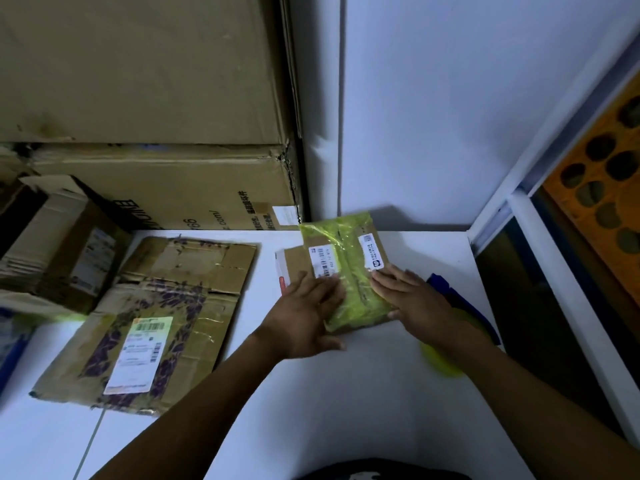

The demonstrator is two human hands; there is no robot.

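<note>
A small cardboard parcel (343,258) wrapped in yellow-green tape, with two white labels, lies on the white table (346,393) near the wall corner. My left hand (304,317) lies flat on its near left part, fingers straight. On the parcel's near right edge rests my right hand (412,296), fingers extended over the tape. A flat brown envelope (291,263) pokes out from under the parcel on the left.
A flattened cardboard box (156,320) with a shipping label lies left of the hands. Big cartons (156,185) are stacked at the back left, smaller boxes (59,244) at the far left. A blue item (450,289) and a yellow item (440,362) sit under my right forearm.
</note>
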